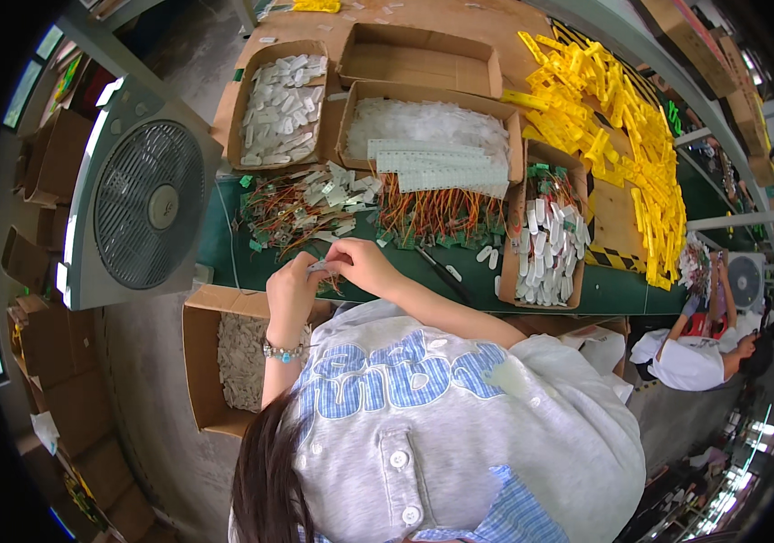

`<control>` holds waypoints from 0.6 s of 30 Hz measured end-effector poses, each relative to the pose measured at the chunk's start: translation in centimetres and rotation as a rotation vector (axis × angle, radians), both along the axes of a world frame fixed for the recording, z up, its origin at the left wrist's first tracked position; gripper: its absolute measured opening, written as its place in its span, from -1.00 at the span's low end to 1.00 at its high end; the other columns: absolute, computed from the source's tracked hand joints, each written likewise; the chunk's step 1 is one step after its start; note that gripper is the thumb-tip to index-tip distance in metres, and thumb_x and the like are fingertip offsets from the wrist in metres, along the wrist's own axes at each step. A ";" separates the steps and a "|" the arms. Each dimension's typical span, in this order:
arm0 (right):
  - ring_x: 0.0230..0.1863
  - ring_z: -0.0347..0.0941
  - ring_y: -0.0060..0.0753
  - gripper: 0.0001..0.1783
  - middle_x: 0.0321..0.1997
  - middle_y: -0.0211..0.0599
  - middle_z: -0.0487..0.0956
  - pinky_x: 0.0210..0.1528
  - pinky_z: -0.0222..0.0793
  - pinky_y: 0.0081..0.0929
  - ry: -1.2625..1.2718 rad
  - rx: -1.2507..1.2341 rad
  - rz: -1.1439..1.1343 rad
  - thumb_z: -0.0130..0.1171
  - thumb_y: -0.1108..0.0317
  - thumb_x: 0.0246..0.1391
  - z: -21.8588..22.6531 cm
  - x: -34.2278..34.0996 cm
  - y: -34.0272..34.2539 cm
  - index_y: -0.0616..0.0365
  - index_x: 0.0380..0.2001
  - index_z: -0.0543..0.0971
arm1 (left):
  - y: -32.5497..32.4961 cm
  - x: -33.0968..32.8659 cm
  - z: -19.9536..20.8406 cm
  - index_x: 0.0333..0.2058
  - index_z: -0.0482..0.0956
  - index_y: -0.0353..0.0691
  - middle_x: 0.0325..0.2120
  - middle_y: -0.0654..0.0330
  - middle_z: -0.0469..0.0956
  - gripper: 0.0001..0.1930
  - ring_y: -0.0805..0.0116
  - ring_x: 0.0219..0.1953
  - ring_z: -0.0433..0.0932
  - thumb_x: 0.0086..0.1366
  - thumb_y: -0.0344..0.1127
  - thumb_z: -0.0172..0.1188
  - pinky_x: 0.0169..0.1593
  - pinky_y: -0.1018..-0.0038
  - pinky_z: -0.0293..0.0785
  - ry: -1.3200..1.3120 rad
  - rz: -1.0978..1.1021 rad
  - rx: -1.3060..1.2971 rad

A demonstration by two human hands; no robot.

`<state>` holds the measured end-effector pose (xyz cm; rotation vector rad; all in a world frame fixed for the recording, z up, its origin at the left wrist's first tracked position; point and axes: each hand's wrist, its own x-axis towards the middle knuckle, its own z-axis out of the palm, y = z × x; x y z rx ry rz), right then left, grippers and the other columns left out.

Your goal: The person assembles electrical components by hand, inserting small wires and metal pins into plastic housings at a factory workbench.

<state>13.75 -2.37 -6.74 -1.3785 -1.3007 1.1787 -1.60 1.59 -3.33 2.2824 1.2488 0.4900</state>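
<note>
Piece, small and pale (317, 266), is pinched between the fingertips of left hand (291, 281) and right hand (364, 262), at the near edge of green tabletop (618, 288), left of centre. Fingers of both hands are curled in and closed on it; finer detail is too small to be made out. Orange wires (331, 286) are seen just below the right hand; whether they are joined to the piece cannot be told. Bracelet (284, 352) is worn on the left wrist.

Just beyond the hands, wired green boards (269, 213) are heaped, with white parts mixed in on the right. More wired boards (441, 213) are piled further right, partly covered by perforated white strips (437, 165). Dark slim tool (444, 274) is laid nearer, right of the hands.

White parts are also held in far-left carton (236, 136) and right carton (511, 258); clear pieces are held in middle carton (516, 149). Yellow parts (654, 199) are spread far right. Grey fan (152, 204) is stood left
</note>
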 end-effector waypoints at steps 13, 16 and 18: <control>-0.53 0.46 -0.44 -0.86 -0.55 -0.22 0.51 -0.48 0.32 -0.53 -0.124 0.086 -0.462 0.20 0.56 -0.26 0.9 6.8 -6.2 0.29 -0.54 0.47 | -0.5 8.5 1.2 -0.49 0.48 -0.30 -0.58 0.08 0.51 -0.82 0.20 -0.57 0.50 -0.08 -0.39 0.27 -0.49 0.44 0.36 -0.074 -0.369 -0.289; -0.55 0.44 -0.40 -0.86 -0.57 -0.22 0.49 -0.49 0.30 -0.50 -0.183 0.153 -0.482 0.20 0.56 -0.26 1.4 7.6 -6.8 0.29 -0.56 0.44 | -0.8 9.5 0.9 -0.47 0.50 -0.29 -0.58 0.09 0.51 -0.84 0.21 -0.56 0.48 -0.08 -0.42 0.25 -0.48 0.45 0.35 -0.121 -0.414 -0.206; -0.55 0.43 -0.40 -0.86 -0.57 -0.22 0.49 -0.49 0.30 -0.50 -0.248 0.180 -0.499 0.19 0.56 -0.25 1.6 8.1 -7.2 0.29 -0.56 0.43 | -1.0 10.3 1.2 -0.47 0.50 -0.29 -0.59 0.09 0.50 -0.85 0.21 -0.56 0.48 -0.08 -0.44 0.24 -0.48 0.45 0.35 -0.102 -0.429 -0.164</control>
